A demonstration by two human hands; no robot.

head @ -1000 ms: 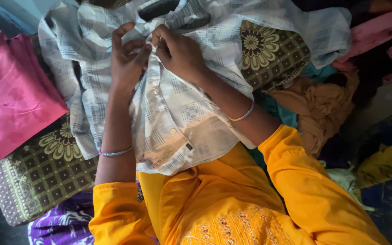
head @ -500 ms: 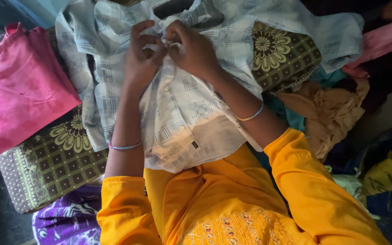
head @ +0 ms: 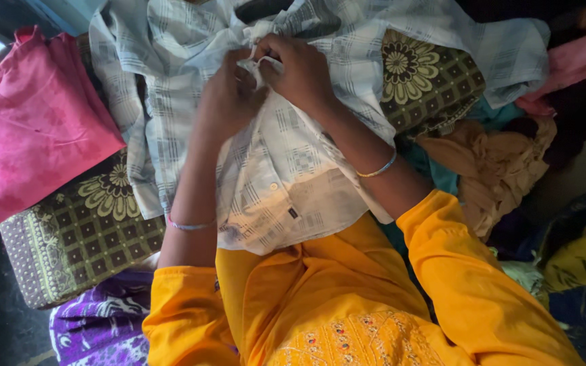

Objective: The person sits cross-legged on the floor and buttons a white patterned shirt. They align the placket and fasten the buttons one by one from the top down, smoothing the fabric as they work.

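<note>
Your left hand (head: 228, 102) and right hand (head: 300, 71) meet at the button placket of the white checked shirt (head: 286, 183), both grips pinched shut on the same small fold of cloth. The shirt's long axis runs from your lap away toward the collar, draped over the patterned cushion (head: 83, 230). Neither hand is nearer; the right sits slightly farther up.

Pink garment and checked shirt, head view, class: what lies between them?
In the head view, the pink garment and checked shirt nearly touch at the top; lower down, a strip of the flower-patterned olive cloth shows.
</note>
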